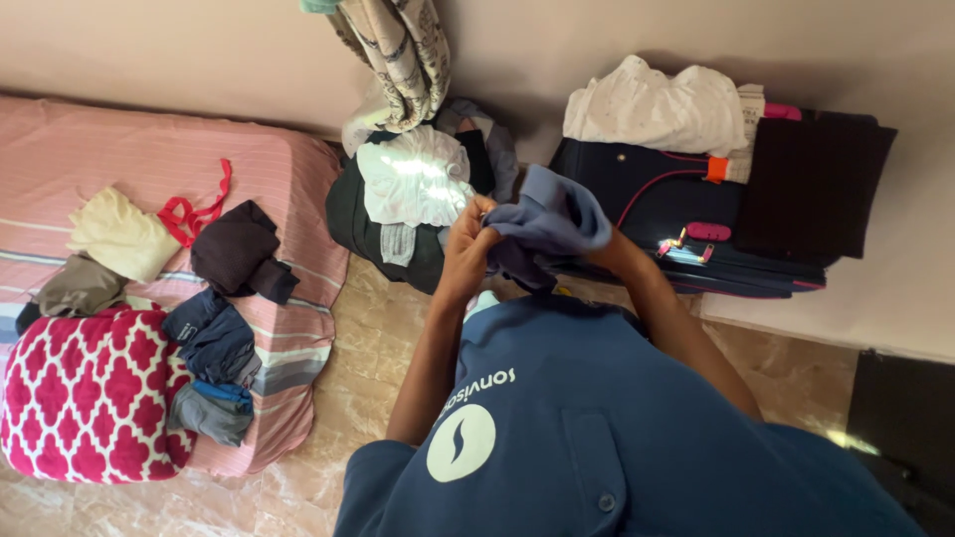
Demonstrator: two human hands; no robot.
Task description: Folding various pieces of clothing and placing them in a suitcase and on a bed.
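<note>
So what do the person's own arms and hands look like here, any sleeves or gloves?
Both hands are bare: no gloves. No rings or watch show on the left hand; the right hand is mostly hidden by grey-blue cloth. The forearms are uncovered. The person wears a dark blue short-sleeved shirt with a buttoned chest pocket and a round white emblem with white lettering; its sleeves end above the elbows.

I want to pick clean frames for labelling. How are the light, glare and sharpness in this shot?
Head view: strong sunlight blows out the white cloth on the dark pile and glints off the suitcase; the pink mattress is evenly lit; the floor's lower right corner falls into deep shadow; the blue garment in the left hand is sharp, without motion blur.
</note>
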